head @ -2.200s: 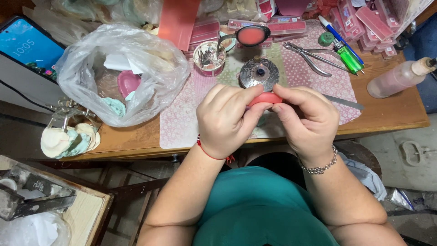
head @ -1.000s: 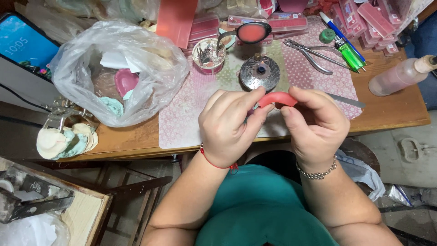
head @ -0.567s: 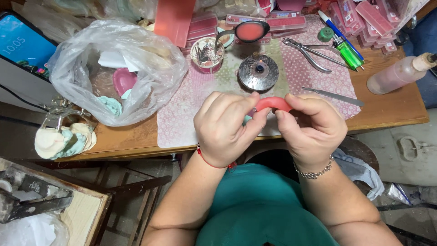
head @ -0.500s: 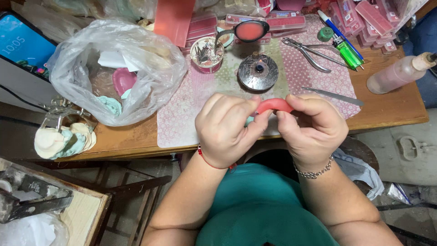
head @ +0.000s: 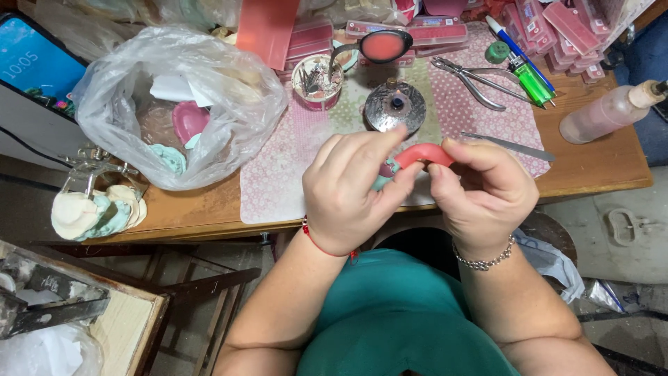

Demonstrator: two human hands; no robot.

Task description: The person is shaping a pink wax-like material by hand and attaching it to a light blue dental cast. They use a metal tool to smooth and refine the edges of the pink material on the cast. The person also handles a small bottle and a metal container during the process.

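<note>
Pink wax strip (head: 426, 154), bent into an arch, is pinched between the left hand (head: 351, 195) and right hand (head: 483, 188), each grip pressed onto it, above the worktop (head: 598, 163) edge, near a round metal burner (head: 395, 107).

- My left hand (head: 348, 191) is curled, knuckles up, fingers pinched shut.
- My right hand (head: 483, 188) faces it, thumb and fingertips touching the left's, both forearms angled inward.
</note>
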